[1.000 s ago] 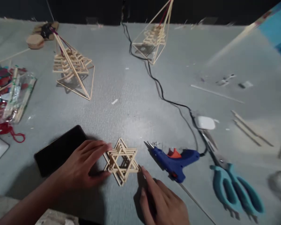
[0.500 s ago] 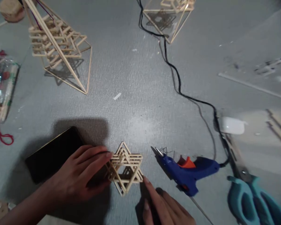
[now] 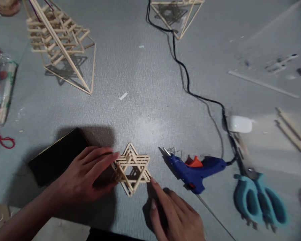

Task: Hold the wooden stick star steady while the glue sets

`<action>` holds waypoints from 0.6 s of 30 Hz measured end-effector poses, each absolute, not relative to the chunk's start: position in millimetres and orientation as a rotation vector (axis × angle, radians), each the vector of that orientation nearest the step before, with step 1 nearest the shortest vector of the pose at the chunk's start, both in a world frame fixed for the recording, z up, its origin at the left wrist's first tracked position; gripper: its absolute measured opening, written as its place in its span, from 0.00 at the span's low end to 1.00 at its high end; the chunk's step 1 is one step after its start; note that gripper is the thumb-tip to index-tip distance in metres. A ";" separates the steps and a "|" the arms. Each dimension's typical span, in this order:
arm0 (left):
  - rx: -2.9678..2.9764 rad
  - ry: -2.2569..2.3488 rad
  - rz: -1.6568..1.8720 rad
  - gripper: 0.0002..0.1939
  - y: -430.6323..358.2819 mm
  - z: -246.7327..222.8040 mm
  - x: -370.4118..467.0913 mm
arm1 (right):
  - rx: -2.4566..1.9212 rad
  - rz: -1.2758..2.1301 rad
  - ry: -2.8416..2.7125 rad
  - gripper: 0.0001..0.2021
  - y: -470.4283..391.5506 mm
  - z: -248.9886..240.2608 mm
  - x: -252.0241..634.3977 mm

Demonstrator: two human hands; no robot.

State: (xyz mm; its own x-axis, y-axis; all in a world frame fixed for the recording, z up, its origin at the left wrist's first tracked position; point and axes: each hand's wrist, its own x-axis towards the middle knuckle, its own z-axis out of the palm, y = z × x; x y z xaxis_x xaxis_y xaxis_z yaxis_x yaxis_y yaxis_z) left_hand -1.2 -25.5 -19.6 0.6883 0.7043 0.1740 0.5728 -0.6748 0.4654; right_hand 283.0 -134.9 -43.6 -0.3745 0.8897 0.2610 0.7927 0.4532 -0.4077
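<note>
The left grip (image 3: 82, 177) is grasping the stick star (image 3: 132, 164) by its left side, fingers lying at the upper left, thumb at the lower left, thumb contact partly hidden. The right grip (image 3: 177, 216) isn't grasping anything: its index fingertip is touching the star's lower-right point, thumb standing apart below. So the star is sitting between both hands, flat on the surface (image 3: 102, 110), its layers of thin sticks showing an open middle.

Change versus half a second ago: very little. The whole scene is sitting slightly higher in view, so the head is probably moving; star and fingers are keeping the same contacts. Judging by that, the stack is being steadied, with no new stick being laid.

Outward: a dark phone (image 3: 59, 157) is lying just beside the left grip, partly overlapped by it. A blue glue gun (image 3: 190, 169) is resting beyond the right grip, nozzle pointing toward the star, black cord (image 3: 183, 68) running away. Further right of that grip, teal-handled scissors (image 3: 252, 179) are lying near a white case (image 3: 240, 124); loose sticks (image 3: 291, 137) are lying farther out. Well beyond the left grip, a tall stick frame (image 3: 62, 48) is standing; a second frame (image 3: 191, 20) is showing partly, far ahead of both hands.
</note>
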 end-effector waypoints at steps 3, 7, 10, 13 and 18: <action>2.533 0.981 0.494 0.32 -25.1 -20.5 -1.5 | -1.415 0.286 -2.266 0.37 -136.1 -44.1 282.7; 2.535 0.984 0.504 0.34 -24.8 -21.4 -1.6 | -1.405 0.290 -2.238 0.36 -137.3 -44.3 282.1; 2.539 0.983 0.513 0.34 -25.1 -21.5 -1.9 | -1.418 0.289 -2.235 0.35 -137.7 -44.3 281.6; 2.537 0.978 0.513 0.36 -25.8 -22.4 -2.6 | -1.424 0.274 -2.251 0.35 -137.4 -44.3 281.2; 2.522 0.982 0.509 0.37 -27.1 -24.1 -3.6 | -1.430 0.257 -2.249 0.35 -136.7 -44.4 280.9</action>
